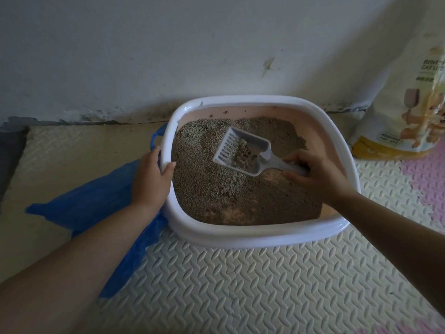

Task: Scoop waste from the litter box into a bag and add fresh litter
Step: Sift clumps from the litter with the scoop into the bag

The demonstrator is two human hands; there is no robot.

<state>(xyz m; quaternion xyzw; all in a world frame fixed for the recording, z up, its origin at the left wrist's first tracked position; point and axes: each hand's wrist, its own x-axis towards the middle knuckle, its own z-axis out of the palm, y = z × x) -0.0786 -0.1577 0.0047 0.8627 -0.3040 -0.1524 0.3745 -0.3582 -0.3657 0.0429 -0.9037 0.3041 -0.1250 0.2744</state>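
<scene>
Right hand (315,174) grips scoop (243,153) holding clumps, left hand (151,179) clasps litter box (240,237) rim; advise level transfer to bag (96,206) beneath left hand.

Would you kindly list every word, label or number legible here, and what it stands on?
"BENT", cut off by the frame edge: cream and yellow plastic litter bag.
"CAT LI", also cut off: same bag, line below.
Smaller print on that bag: too blurred to read.
Nothing else carries text.
</scene>
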